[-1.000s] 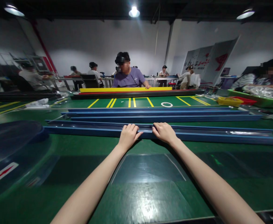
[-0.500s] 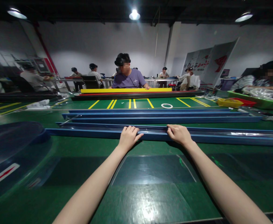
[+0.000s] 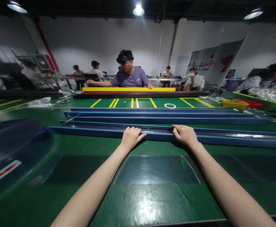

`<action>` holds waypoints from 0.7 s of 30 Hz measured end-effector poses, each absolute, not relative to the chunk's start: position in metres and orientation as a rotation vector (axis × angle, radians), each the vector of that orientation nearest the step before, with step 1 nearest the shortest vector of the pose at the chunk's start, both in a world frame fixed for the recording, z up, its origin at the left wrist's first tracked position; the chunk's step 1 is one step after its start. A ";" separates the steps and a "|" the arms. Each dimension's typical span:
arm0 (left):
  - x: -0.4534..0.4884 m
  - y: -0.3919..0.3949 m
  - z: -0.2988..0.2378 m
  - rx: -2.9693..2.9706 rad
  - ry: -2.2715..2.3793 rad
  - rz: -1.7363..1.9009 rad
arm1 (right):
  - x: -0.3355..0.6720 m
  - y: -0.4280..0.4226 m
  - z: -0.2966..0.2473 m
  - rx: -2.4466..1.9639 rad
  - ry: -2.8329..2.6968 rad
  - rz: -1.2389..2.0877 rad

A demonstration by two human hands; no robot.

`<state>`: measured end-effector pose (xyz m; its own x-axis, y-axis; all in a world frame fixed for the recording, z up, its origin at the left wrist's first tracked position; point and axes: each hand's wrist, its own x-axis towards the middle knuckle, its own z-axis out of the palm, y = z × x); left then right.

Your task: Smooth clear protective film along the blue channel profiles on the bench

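Observation:
A long blue channel strip (image 3: 88,131) lies crosswise on the green table in front of me, with a clear film-like lining along its trough. My left hand (image 3: 132,138) is wrapped over it near the middle, fingers inside the trough and thumb along the near wall. To the right, my right hand (image 3: 185,135) grips the same strip, its index finger on the far edge and thumb against the near side. Some fingertips are hidden inside the trough. Just beyond lie more blue strips (image 3: 166,120), parallel to it.
At left sits a transparent blue sheet roll (image 3: 15,138) with a red-arrow label. A clear sheet (image 3: 156,170) covers the near tabletop. Farther off are a yellow bar (image 3: 128,89), a white ring (image 3: 170,106), yellow tray (image 3: 233,104) and green basket (image 3: 270,102). A co-worker (image 3: 134,75) sits opposite.
The co-worker opposite has stretched one arm out toward the left. My hands keep their hold on the blue strip at about the same spots; the view has shifted slightly.

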<state>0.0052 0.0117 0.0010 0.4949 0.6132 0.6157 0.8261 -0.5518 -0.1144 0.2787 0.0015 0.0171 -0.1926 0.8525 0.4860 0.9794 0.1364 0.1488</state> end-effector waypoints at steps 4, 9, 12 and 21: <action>0.006 0.012 0.002 -2.349 -1.219 -0.729 | 0.279 0.002 0.017 -1.778 -2.126 -0.632; 0.006 0.013 0.004 -2.359 -1.241 -0.705 | 0.279 0.002 0.017 -1.778 -2.122 -0.626; 0.006 0.014 0.003 -2.359 -1.254 -0.700 | 0.279 0.001 0.017 -1.777 -2.124 -0.621; 0.006 0.015 0.004 -2.350 -1.265 -0.662 | 0.277 0.001 0.019 -1.804 -2.125 -0.604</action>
